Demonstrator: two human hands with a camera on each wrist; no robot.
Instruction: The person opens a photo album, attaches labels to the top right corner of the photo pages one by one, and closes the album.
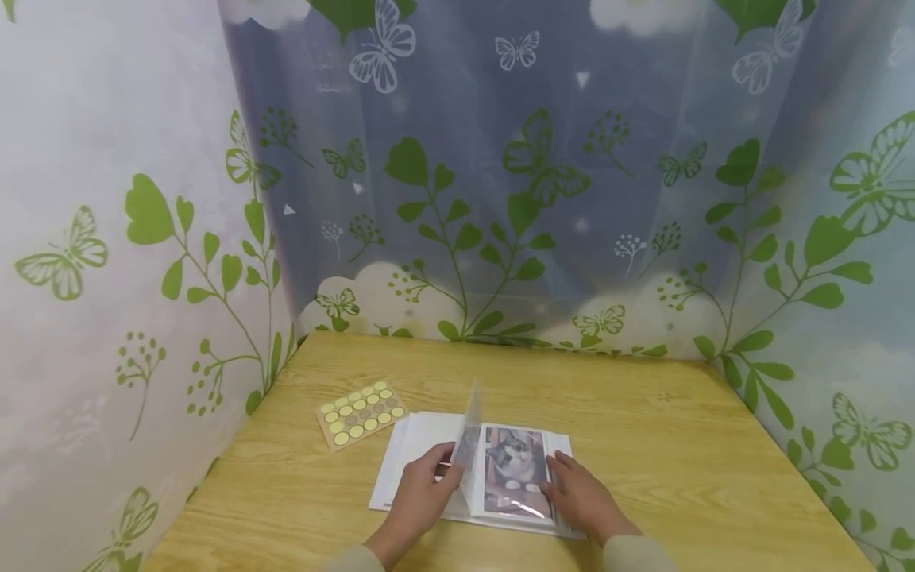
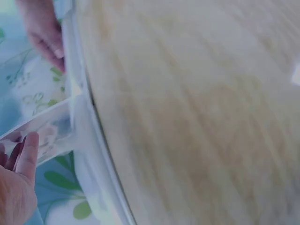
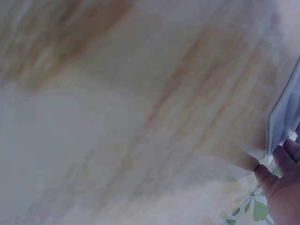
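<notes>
A photo album (image 1: pixel 423 433) lies spread on the table, with one clear sleeve page (image 1: pixel 468 437) standing nearly upright at its middle. My left hand (image 1: pixel 423 486) pinches that page near its lower left side; in the left wrist view the left hand (image 2: pixel 18 187) has its fingers against the see-through sleeve (image 2: pixel 51 126). On the album's right side shows a cat photo (image 1: pixel 516 473) under shiny plastic. My right hand (image 1: pixel 582 496) rests on the album's right border, beside the photo. In the right wrist view, the right hand's fingers (image 3: pixel 283 159) lie at the album's edge (image 3: pixel 281 112).
A sheet of round yellow stickers (image 1: pixel 363 413) lies left of the album, some of its spots bare. The wood-grain table (image 1: pixel 679 445) is bordered by printed curtains (image 1: pixel 465 199) with leaves and butterflies at the back and both sides.
</notes>
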